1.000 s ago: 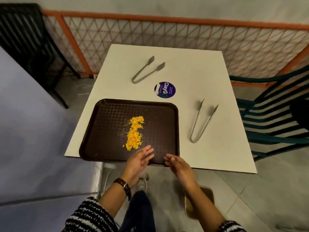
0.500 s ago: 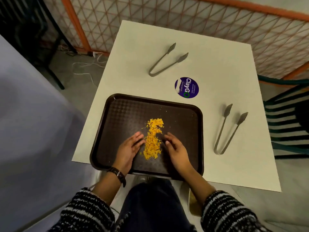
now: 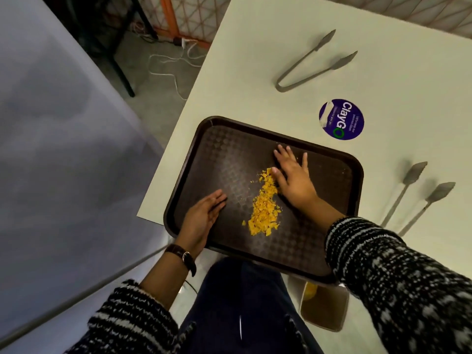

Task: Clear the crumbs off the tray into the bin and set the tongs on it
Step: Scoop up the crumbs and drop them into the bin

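Note:
A dark brown tray (image 3: 219, 139) lies at the near edge of the white table (image 3: 255, 60), its near side overhanging. A strip of yellow crumbs (image 3: 264, 209) sits in its middle. My right hand (image 3: 291, 172) lies flat and open on the tray, fingers spread, touching the far right of the crumbs. My left hand (image 3: 201, 218) rests open on its edge at the tray's near left, apart from the crumbs. One pair of grey tongs (image 3: 419, 198) lies on the table right of the tray, another pair of tongs (image 3: 314, 62) beyond it. A brown bin (image 3: 324, 307) stands on the floor below the tray.
A round purple sticker (image 3: 341, 119) is on the table past the tray. White cables (image 3: 168, 62) trail on the floor at the left near an orange mesh fence (image 3: 186, 19). A blue-grey panel (image 3: 51, 123) fills the left side. My legs (image 3: 242, 302) are under the table edge.
Both hands moved from the tray's near edge onto the tray. The right hand has reached farther, to the far side of the crumbs. The view has moved closer and tilted.

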{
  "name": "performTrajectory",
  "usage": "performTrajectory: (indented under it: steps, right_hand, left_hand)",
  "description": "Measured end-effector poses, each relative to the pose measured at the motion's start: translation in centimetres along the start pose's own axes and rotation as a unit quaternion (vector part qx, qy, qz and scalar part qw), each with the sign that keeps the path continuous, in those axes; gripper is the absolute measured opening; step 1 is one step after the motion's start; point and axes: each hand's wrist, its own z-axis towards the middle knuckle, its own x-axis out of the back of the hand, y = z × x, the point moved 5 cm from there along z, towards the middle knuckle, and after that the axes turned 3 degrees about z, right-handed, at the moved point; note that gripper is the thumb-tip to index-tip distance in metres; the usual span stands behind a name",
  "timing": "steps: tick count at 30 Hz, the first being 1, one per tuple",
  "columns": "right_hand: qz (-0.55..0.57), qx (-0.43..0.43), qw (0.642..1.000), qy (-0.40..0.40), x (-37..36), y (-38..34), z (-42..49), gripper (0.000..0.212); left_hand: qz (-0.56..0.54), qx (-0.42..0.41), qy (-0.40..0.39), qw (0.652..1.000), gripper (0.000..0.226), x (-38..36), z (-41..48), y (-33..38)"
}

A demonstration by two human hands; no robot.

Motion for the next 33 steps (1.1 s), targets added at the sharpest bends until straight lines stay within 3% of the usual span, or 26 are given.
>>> performTrajectory:
  steps: [6,12,15,18,21,26,31,33]
  right_hand:
    - [0.054,0.078,0.992,-0.085,-2.3,-2.6,-2.1,0.06]
    - [0.173,0.075,0.973,-0.131,-3.8,-4.6,-5.8,0.064]
    - [0.247,0.035,0.965,-0.083,-3.2,-5.3,-7.4,0.068]
    - [0.284,-0.034,0.958,0.021,-2.4,-4.6,-9.3,0.065]
    - [0.315,-0.125,0.934,0.111,-1.9,-3.0,-11.9,0.062]
    - [0.318,-0.212,0.913,0.145,-2.2,-1.5,-15.5,0.061]
    - [0.266,-0.209,0.937,0.087,-3.5,-3.0,-14.9,0.075]
    - [0.267,-0.186,0.943,0.067,-4.2,-4.4,-14.3,0.079]
  left_hand:
    - [-0.004,0.007,-0.014,1.0,0.038,0.6,0.3,-0.9]
    - [0.005,-0.004,-0.007,1.0,0.037,0.2,0.2,-0.9]
    - [0.031,-0.01,-0.007,0.999,0.038,0.0,0.0,-0.6]
    - [0.111,-0.059,0.025,0.992,0.035,-0.3,-0.4,-0.2]
    - [0.261,-0.169,0.023,0.95,0.04,-1.6,-1.2,-0.1]
    - [0.498,-0.303,-0.034,0.812,0.059,-5.4,-0.2,-1.8]
    - [0.578,-0.315,-0.011,0.753,0.072,-7.8,1.2,-3.3]
    - [0.586,-0.317,-0.011,0.746,0.069,-8.2,1.5,-3.9]
